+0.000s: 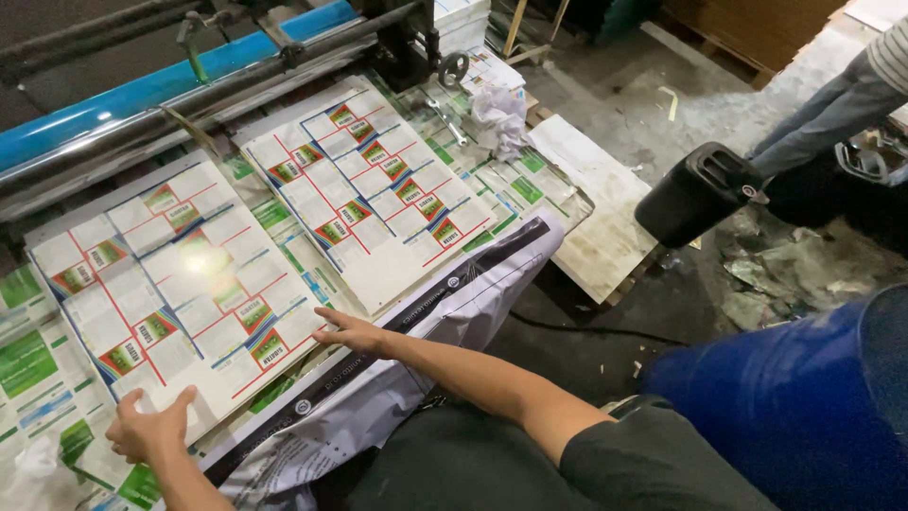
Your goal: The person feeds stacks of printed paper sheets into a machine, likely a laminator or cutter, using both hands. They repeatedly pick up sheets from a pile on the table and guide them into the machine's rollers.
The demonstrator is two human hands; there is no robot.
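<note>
Left hand (pixel 149 428) at 7 o'clock, fingers spread, gripping near corner of printed sheet stack (pixel 175 279). Stack lies flat at 9 o'clock. Right hand (pixel 352 333) open, palm flat, touching stack's right edge. Second printed stack (pixel 364 185) at 12 o'clock. Black canister (pixel 695 194) at 2 o'clock. Blue drum (pixel 804 397) at 4 o'clock.

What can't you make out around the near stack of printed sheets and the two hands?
- Left hand, head view: fingertips curl over the near stack of printed white card sheets; grip underneath hidden.
- Right hand: flat at the stack's corner; palm contact hidden.
- Sheet print: too small, glare in the middle.
- Blue plastic drum: cut off by the frame edge.
</note>
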